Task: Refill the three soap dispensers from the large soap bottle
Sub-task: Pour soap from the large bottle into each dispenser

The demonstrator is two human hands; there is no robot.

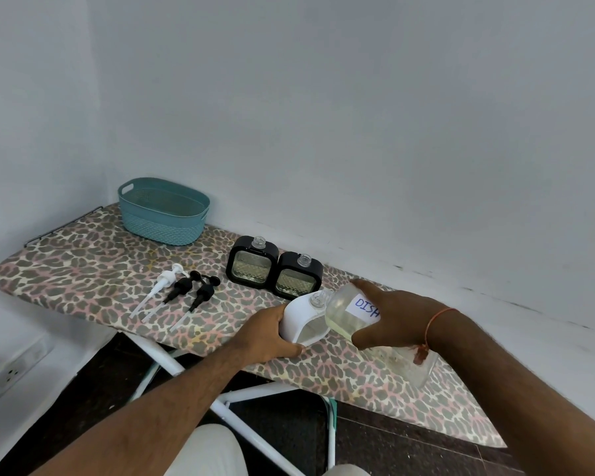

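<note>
Your right hand (397,316) grips large soap bottle (347,312), tilted over white dispenser (299,319); left hand (267,333) holds it. Two black dispensers (273,271) uncapped, apparently filled; pumps (182,292) await refitting.

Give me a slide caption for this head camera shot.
Right hand tips the large soap bottle into the white dispenser steadied by the left hand.

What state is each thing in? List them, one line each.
White dispenser: uncapped, steadied by the left hand.
Large soap bottle: tilted, mouth at the white dispenser's neck, gripped by the right hand.
Two black dispensers: upright, uncapped.
Three pumps: off, lying on the board.
Teal basket: upright at the far end.
</note>
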